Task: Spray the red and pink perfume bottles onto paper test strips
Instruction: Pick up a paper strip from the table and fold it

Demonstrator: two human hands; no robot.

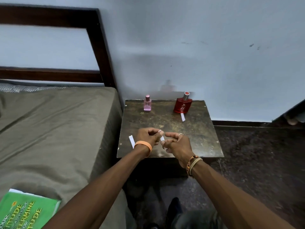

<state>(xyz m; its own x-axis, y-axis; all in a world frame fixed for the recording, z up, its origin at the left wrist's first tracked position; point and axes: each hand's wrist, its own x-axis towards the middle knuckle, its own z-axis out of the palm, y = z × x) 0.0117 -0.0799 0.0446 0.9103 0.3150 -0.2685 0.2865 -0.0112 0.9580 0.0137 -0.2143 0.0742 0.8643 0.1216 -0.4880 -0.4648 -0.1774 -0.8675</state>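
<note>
At twelve o'clock on the dark, mottled brown table [189, 129] stand a pink bottle [147, 104] and a red bottle [183, 104]. White strips [131, 141] lie at nine. An orange wristband [143, 145] shows; a green book [28, 212] sits at seven.

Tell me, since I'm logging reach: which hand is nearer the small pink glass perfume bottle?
Left. The left hand lies below the small pink glass perfume bottle; the right hand is farther, down and rightward.

Head-worn view, looking forward and down

It faces the small table [194, 129] by the wall, bottles standing beyond the fingers [153, 131], forearms nearest.
</note>
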